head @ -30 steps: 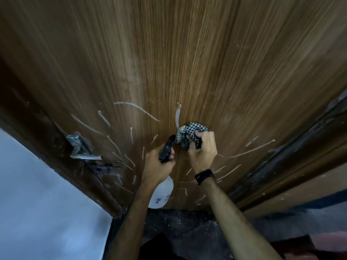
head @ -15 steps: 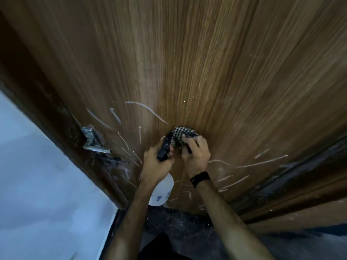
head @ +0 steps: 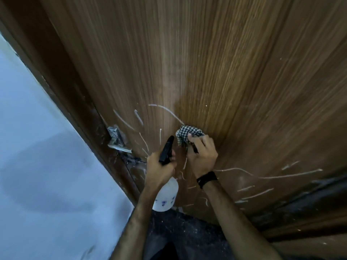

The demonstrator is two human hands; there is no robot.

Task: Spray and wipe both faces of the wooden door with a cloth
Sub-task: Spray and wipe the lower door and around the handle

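Wooden door (head: 216, 62): streaked white. Spray bottle (head: 166, 196): blue markings illegible, gripped closed by left hand (head: 159, 167). Checked cloth (head: 185, 136): bunched, clenched by right hand (head: 201, 156), pressed on door, shifted slightly rightward since before.

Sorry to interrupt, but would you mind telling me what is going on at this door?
A person is cleaning the wooden door. The right hand presses a bunched checkered cloth against the panel, while the left hand holds a white spray bottle by its black trigger head. Pale streaks show on the wood around and below the hands, near the metal door handle.
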